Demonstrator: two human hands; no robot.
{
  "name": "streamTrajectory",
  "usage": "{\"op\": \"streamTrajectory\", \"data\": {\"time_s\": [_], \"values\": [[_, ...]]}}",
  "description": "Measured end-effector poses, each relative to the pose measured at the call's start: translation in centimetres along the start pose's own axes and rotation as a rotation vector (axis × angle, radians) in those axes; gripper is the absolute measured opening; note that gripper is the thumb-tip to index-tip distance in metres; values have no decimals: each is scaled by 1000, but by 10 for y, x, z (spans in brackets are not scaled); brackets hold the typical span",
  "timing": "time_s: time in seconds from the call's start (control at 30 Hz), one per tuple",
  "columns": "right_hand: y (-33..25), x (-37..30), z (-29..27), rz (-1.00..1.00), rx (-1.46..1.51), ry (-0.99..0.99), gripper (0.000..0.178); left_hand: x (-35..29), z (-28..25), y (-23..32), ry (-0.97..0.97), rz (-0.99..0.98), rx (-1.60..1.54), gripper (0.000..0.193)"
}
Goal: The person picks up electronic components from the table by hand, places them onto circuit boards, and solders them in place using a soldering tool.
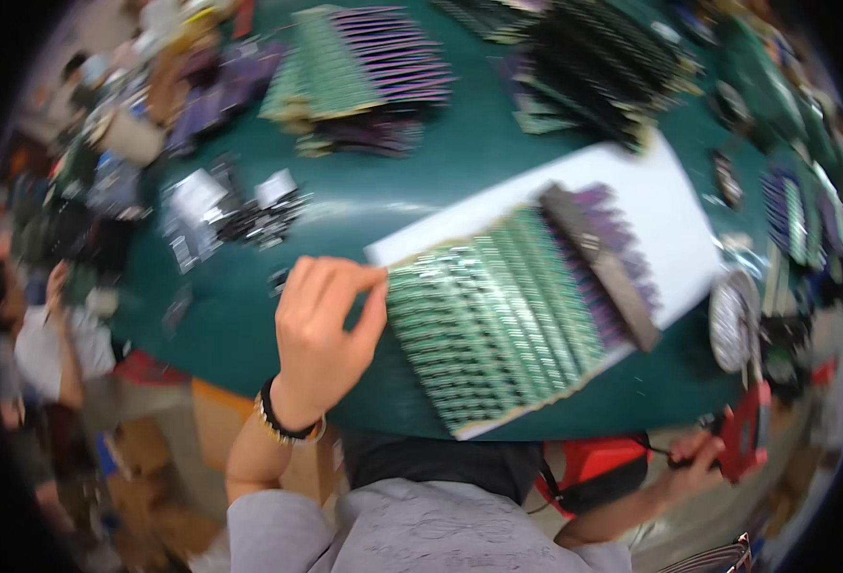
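A panel of green circuit boards (498,320), with rows of small dark parts, lies tilted on a white sheet (674,210) in front of me. Across its right part rests a dark grey bar (601,272), and a purple toothed edge sticks out past it. At the panel's upper left corner, my left hand (326,310) has thumb and forefinger pinched together. Whatever sits between those fingertips is too small and blurred to tell. Low on the right, past the table edge, my right hand (693,458) is closed around a red pistol-shaped tool (748,435).
Stacks of green and purple boards (364,81) and dark boards (612,67) stand at the back. Small black parts and clear bags (240,210) lie left. A shiny round metallic thing (733,320) is at the right edge. A red stool (598,463) stands below; another person (53,344) sits left.
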State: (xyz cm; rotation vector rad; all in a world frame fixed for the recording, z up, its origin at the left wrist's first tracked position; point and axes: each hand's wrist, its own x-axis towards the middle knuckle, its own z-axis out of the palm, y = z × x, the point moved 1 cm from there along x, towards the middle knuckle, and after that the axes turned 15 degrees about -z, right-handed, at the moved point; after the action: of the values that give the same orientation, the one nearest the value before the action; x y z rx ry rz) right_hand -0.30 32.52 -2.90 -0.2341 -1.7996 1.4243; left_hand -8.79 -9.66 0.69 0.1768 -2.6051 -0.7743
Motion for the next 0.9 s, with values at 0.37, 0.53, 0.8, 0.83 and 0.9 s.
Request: {"op": "streamTrajectory", "data": {"time_s": [0.37,0.53,0.8,0.83,0.9], "values": [[-18,-22,40,-21,270,-169,70,-7,-42,-109,39,-236,148,10],[-21,-28,47,-79,264,-226,70,8,-44,-111,-164,-160,219,13],[-15,-34,44,24,301,-204,64,16,-52,-109,-249,-31,234,16],[-14,-35,45,26,301,-202,64,16,-51,-109,-264,-63,218,16],[-14,-35,47,8,316,-206,63,16,-50,-109,-253,-35,223,15]]}}
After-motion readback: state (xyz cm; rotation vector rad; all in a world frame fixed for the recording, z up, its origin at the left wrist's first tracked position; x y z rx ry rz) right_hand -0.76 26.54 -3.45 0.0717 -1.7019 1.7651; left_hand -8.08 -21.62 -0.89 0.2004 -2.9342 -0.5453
